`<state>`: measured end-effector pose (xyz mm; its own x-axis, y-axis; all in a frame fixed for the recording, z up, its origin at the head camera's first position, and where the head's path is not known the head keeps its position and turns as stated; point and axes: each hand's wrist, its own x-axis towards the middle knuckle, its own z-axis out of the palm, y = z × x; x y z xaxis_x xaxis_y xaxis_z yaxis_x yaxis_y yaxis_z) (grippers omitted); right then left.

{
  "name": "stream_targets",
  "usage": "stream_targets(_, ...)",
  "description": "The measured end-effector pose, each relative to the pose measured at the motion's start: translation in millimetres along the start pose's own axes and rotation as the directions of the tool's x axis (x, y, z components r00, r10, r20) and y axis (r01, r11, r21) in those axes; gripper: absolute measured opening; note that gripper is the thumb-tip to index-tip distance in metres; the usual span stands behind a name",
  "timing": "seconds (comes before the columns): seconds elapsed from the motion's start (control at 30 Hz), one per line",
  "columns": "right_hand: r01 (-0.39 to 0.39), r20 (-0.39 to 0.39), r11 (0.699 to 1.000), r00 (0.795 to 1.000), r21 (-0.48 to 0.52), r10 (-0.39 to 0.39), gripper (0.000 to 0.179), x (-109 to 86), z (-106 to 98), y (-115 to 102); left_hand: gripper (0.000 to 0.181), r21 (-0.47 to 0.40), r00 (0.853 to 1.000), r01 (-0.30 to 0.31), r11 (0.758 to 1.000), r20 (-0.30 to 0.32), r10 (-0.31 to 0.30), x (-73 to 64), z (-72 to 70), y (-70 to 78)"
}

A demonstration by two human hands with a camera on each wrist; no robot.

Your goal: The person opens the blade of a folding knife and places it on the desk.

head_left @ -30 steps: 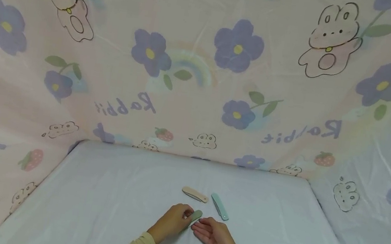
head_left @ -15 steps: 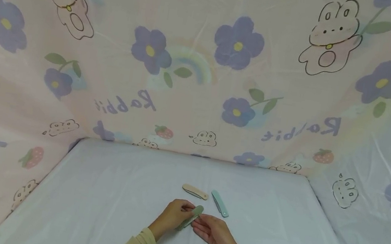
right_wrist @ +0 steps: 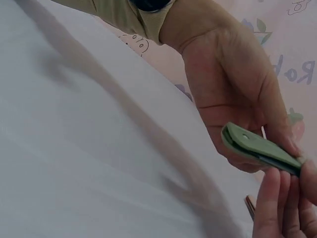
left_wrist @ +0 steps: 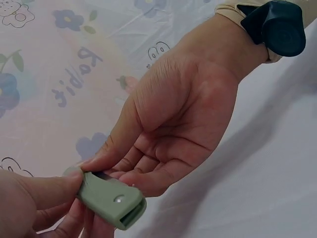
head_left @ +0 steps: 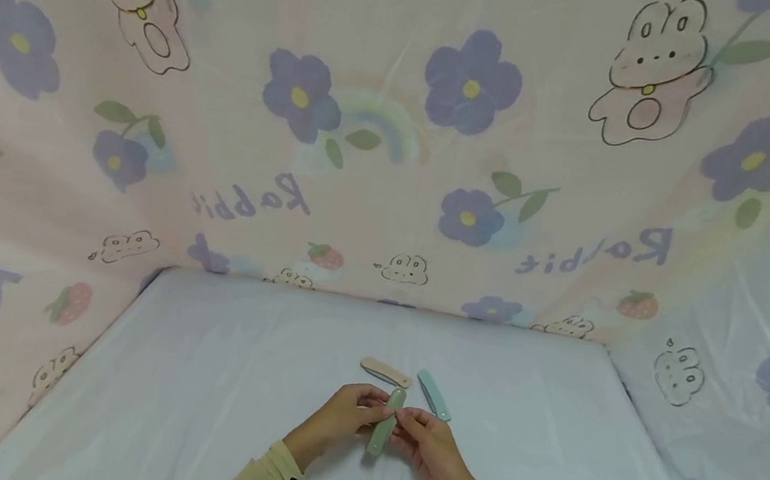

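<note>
A green folding knife (head_left: 383, 432) is held upright just above the table between both hands, its blade folded into the handle. My left hand (head_left: 342, 416) pinches it from the left with thumb and fingers. From the other side, my right hand (head_left: 434, 449) pinches the knife near its upper part. In the left wrist view, the knife (left_wrist: 111, 198) shows a rivet and a slot at its end, with my right hand's thumb at its far edge. The right wrist view shows the knife (right_wrist: 260, 148) edge-on, a thin dark strip of blade in its slot.
Beyond the hands lie a beige folding knife (head_left: 385, 372) and a light-blue folding knife (head_left: 434, 395), both folded. A white cloth covers the table (head_left: 227, 349). Printed curtains (head_left: 363, 187) with flowers and rabbits enclose the back and sides.
The green knife has been raised and turned more upright, its face now toward the head camera. My right hand has come in from beside it to pinch it. The other knives stay put.
</note>
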<state>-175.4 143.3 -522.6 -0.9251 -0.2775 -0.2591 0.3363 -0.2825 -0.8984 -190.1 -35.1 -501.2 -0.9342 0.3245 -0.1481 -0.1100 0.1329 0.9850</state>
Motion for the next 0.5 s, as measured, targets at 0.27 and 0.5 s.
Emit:
stream_targets(0.27, 0.054, 0.013, 0.996, 0.998, -0.071, -0.053, 0.028, -1.3, 0.2, -8.0, 0.037, -0.138, 0.999, 0.022, 0.990, 0.037, -0.017, 0.1, -1.3, -1.4)
stream_targets(0.5, 0.079, -0.013, 0.990, 0.997, -0.116, -0.081, 0.027, -1.1, -0.5, -11.7, 0.035, -0.162, 0.998, 0.009, 0.987, 0.058, 0.001, 1.4, 0.9, 2.6)
